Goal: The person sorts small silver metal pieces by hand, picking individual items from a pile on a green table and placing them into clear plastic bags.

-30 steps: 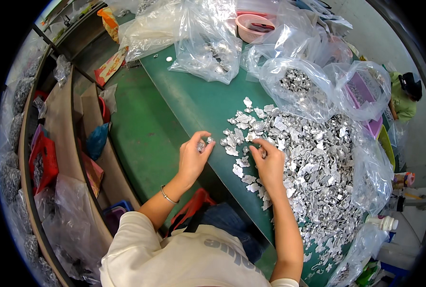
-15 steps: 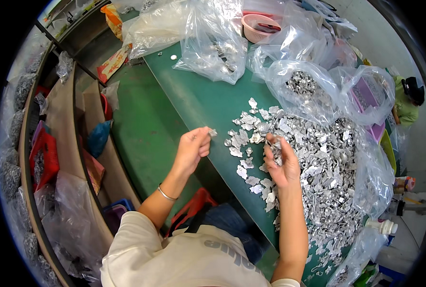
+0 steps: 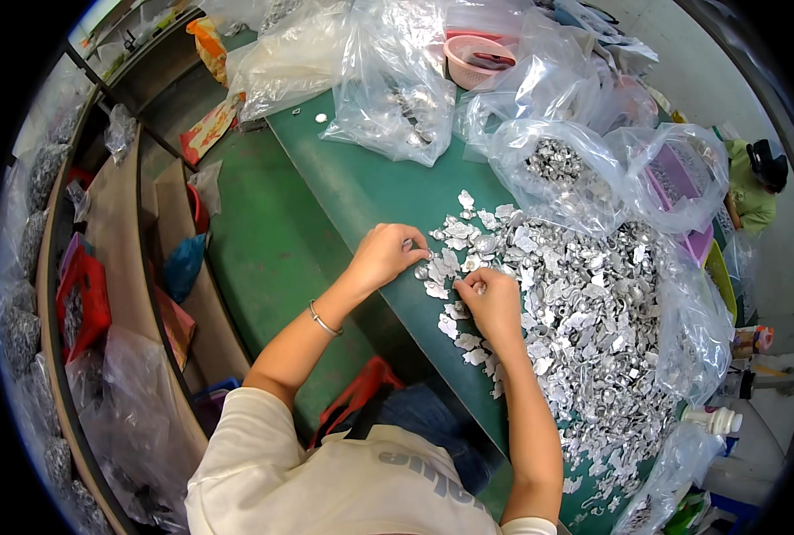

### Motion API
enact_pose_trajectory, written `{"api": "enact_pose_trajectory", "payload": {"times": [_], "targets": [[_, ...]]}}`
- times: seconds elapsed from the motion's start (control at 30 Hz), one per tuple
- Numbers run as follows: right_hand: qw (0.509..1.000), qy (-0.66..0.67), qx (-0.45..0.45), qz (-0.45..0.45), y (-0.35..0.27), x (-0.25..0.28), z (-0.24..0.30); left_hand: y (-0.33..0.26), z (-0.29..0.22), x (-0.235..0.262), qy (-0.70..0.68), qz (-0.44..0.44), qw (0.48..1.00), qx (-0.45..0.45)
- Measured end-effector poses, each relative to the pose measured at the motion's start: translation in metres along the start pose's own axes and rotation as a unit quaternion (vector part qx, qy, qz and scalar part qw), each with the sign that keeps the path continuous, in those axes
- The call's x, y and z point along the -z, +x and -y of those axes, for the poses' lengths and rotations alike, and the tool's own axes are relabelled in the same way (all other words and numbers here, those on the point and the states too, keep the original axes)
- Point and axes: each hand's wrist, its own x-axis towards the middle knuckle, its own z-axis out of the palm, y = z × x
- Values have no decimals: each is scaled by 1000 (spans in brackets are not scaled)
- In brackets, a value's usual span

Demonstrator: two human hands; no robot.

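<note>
- At the near edge of the green table (image 3: 361,192), my left hand (image 3: 384,256) is curled, its fingertips pressed on one small silvery metal piece (image 3: 408,243) — I can only see a glint of it between thumb and forefinger.
- Beside it, my right hand (image 3: 492,301) is closed too, its fingertips pinching another little piece at the fringe of the pile of metal pieces (image 3: 584,321); what shape that piece has I cannot tell.
- Across the table to my right the pile spreads wide and shallow, partly on a clear plastic sheet (image 3: 695,330), with loose pieces straying toward my hands.
- Each piece looks thin, flat and stiff — light enough, I judge, for a two-finger pinch, and not fragile.
- Bare bright metal is probably slick, and the cut edges may be sharp, so I would take hold across the flat faces rather than along an edge.
- Pieces lying flat on the table will be hard to get a nail under; sliding one clear of its neighbours, or tipping it on an overlapping piece, should help.
- Farther back sit clear bags (image 3: 397,80) holding more small parts, and a pink basket (image 3: 475,59).
</note>
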Motion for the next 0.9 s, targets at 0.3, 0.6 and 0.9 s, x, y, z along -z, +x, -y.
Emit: {"api": "enact_pose_trajectory", "payload": {"times": [0.3, 0.6, 0.9], "targets": [[744, 647, -121, 110, -13, 47, -12, -2, 6, 2, -83, 0, 996, 29], [989, -130, 69, 8, -32, 3, 9, 6, 11, -6, -62, -13, 996, -60], [686, 694, -200, 87, -30, 38, -8, -42, -34, -14, -715, 143, 642, 238]]}}
